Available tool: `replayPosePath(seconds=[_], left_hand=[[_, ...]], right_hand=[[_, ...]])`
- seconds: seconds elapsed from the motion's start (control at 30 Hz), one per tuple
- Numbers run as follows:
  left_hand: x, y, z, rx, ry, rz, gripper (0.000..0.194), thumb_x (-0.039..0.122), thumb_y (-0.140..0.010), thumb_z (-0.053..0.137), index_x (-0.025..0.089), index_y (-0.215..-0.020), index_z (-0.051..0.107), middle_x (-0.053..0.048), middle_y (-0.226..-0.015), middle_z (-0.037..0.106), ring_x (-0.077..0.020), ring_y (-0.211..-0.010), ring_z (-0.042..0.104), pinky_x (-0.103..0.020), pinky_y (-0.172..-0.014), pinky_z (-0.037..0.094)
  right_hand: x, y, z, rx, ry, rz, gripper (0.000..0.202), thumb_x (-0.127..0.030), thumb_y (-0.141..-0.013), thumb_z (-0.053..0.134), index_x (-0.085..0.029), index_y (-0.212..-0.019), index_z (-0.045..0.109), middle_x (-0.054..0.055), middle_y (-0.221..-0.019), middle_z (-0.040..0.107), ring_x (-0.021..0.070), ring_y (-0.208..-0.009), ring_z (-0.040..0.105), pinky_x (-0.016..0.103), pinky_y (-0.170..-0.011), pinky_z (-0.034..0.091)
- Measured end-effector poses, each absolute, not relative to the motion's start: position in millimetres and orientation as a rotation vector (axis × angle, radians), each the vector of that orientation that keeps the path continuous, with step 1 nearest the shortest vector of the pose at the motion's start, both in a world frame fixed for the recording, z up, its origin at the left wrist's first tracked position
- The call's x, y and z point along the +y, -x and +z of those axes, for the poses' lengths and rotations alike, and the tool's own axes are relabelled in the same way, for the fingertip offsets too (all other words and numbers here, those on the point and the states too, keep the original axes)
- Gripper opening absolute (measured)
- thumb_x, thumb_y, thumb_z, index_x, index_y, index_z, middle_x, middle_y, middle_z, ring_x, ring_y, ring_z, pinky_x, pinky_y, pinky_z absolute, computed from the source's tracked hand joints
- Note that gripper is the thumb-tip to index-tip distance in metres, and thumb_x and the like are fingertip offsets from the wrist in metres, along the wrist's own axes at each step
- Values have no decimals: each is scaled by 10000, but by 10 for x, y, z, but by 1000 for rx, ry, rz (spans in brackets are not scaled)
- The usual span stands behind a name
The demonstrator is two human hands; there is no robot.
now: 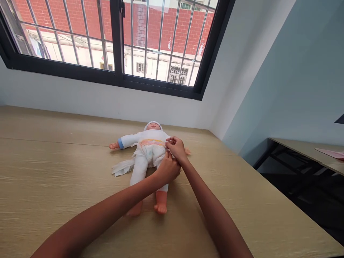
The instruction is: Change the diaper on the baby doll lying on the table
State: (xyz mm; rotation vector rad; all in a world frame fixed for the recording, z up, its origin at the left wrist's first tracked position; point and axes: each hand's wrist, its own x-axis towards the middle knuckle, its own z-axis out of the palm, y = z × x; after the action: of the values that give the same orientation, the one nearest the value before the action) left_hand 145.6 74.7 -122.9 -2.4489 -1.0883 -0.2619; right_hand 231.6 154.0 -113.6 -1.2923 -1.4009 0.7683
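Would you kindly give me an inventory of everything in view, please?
Doll: one, white-clothed, lying face-up on the near table
Cap: one, white, on the doll's head
Diaper: one, white with orange-yellow band, around the doll's waist
Loose flap: one, white, beside the doll's leg
Near table: one, light wood, beneath the doll
Window: one, dark-framed, beyond the near table
Bars: several, grey, outside the window
Building: at least one, red and cream, outside
Walls: white and pale blue, around the window and right
Side table: one, wood-topped, right
Sheet-like item: one, pink, on the side table
Left hand: one, bare, at the diaper's side
Right hand: one, bare, at the diaper's waist edge
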Motion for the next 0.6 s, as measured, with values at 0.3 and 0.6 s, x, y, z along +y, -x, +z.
replayPosePath(seconds=[0.3, 0.6], left_hand=[[724, -1491, -1263, -1112, 2475, -211, 267, 356, -968, 578, 161, -1118, 682, -96, -1154, 699, -249, -1182, 604, -511, -1091, 407], [730, -1514, -1305, -1114, 2550, -271, 322, 366, -952, 610, 152, -1192, 621, -104, -1261, 623, -260, -1168, 598, -512, -1011, 492]], right_hand=[[1567, -2248, -1237, -1382, 1237, 758, 234, -330, -944, 626, -144, -1086, 633, 56, -1064, 665, 172, -911, 659, 371, -809, 576], [1260, -2113, -781, -1516, 1019, 728, 306, -406, -980, 550, -149, -1136, 606, 77, -1122, 651, 199, -1002, 652, 402, -856, 565]])
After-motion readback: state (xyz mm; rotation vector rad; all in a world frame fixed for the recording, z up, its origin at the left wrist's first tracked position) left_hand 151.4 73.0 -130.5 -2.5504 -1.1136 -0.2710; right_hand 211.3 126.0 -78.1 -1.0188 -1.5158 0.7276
